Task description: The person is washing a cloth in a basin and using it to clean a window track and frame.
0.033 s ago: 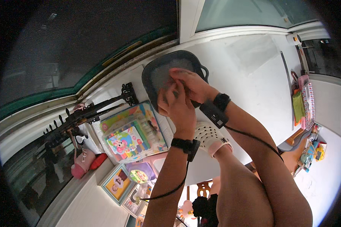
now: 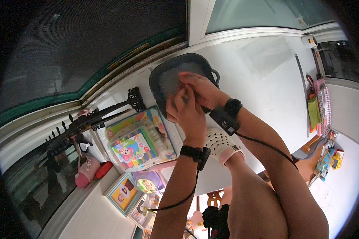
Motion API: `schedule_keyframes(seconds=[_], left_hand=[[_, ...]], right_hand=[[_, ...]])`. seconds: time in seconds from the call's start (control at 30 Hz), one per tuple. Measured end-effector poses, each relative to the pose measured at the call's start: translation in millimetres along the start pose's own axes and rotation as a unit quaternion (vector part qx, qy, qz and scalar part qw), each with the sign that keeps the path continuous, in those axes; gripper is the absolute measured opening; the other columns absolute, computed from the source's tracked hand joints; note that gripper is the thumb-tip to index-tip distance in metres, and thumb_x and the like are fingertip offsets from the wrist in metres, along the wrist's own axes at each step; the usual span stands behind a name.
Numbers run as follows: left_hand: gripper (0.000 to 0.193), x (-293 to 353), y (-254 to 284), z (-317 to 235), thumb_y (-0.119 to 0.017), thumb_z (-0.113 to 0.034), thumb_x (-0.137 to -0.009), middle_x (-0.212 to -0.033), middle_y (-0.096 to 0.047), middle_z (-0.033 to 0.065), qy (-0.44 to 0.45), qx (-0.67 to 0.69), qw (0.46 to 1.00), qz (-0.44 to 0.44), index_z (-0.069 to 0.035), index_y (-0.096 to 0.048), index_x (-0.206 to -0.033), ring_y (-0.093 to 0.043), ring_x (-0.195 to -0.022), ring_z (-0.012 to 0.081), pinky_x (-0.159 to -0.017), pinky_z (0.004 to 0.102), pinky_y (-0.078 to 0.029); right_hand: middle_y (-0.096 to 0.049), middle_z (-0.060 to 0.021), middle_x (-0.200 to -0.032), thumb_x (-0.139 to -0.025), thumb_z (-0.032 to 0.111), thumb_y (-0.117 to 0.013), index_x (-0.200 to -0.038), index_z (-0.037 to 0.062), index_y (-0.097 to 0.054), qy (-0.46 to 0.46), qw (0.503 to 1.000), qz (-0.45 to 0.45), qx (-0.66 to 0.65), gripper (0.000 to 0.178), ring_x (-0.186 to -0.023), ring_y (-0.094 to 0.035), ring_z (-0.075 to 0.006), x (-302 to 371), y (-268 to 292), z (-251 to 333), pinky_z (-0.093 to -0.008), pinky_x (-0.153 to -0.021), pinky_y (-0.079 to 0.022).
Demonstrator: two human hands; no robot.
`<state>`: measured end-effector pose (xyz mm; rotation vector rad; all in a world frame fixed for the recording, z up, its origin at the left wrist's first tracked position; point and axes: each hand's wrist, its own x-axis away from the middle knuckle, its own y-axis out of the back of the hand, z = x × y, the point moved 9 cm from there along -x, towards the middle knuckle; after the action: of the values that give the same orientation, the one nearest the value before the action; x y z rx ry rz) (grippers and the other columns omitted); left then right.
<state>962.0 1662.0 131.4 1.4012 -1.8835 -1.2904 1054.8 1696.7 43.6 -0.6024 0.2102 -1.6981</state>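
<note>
Both hands are close together over a dark grey bucket (image 2: 160, 89) with rounded corners and a side handle; its inside looks hazy. My left hand (image 2: 184, 113) has its fingers bent and pressed together at the tips, near my right hand's fingers. My right hand (image 2: 203, 91) is closed too, with a reddish patch at its fingertips that I cannot name. Whatever lies between the fingers is hidden. Just below the bucket, my foot in a cream clog with holes (image 2: 219, 144) rests on the white surface (image 2: 263, 91).
Left of the bucket lie a marker set (image 2: 133, 149) in a clear case and a black toy gun (image 2: 103, 115). A framed picture (image 2: 123, 194) and a pink shoe (image 2: 86, 171) are lower left. Books (image 2: 323, 105) stand at the far right. Black cables trail from both wrists.
</note>
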Motion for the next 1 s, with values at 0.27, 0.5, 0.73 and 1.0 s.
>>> schedule_keyframes(seconds=[0.27, 0.5, 0.73, 1.0], left_hand=[[0.064, 3.5, 8.1, -5.2, -0.066, 0.000, -0.074, -0.121, -0.039, 0.0082, 0.050, 0.017, 0.998, 0.028, -0.017, -0.052, -0.134, -0.033, -0.113, 0.0337, -0.094, 0.0457, -0.026], [0.056, 7.7, 7.3, -2.7, -0.071, -0.011, -0.070, -0.130, -0.039, 0.0116, 0.037, 0.059, 0.997, 0.038, -0.014, -0.058, -0.124, -0.030, -0.118, 0.0365, -0.098, 0.0475, -0.025], [0.046, 10.5, 0.7, 0.7, -0.072, -0.020, -0.073, -0.134, -0.044, 0.0148, -0.010, 0.092, 0.995, 0.025, -0.010, -0.063, -0.117, -0.033, -0.124, 0.0391, -0.103, 0.0495, -0.026], [0.027, 1.1, 5.3, 12.1, -0.062, -0.009, -0.087, -0.125, -0.051, 0.0138, -0.018, 0.174, 0.984, 0.036, -0.006, -0.063, -0.113, -0.045, -0.119, 0.0317, -0.101, 0.0426, -0.034]], right_hand=[[-0.056, -0.0041, -0.082, -0.094, 0.026, -0.058, -0.105, -0.0001, -0.059, -0.186, 0.963, -0.154, -0.122, 0.028, -0.069, -0.054, -0.0126, 13.7, -5.2, -10.6, -0.0276, -0.057, -0.046], [-0.053, -0.0038, -0.069, -0.093, 0.032, -0.060, -0.088, 0.0013, -0.058, -0.187, 0.958, -0.211, -0.062, 0.031, -0.058, -0.051, -0.0140, 17.2, 1.6, -10.0, -0.0281, -0.050, -0.042], [-0.053, -0.0054, -0.070, -0.090, 0.024, -0.061, -0.082, 0.0034, -0.056, -0.125, 0.975, -0.180, 0.045, 0.023, -0.056, -0.051, -0.0159, 12.4, 12.8, -3.3, -0.0288, -0.050, -0.043], [-0.057, -0.0065, -0.086, -0.094, 0.024, -0.053, -0.101, 0.0024, -0.054, -0.114, 0.983, -0.141, 0.023, 0.023, -0.072, -0.056, -0.0147, 26.3, 15.8, 1.6, -0.0272, -0.063, -0.047]])
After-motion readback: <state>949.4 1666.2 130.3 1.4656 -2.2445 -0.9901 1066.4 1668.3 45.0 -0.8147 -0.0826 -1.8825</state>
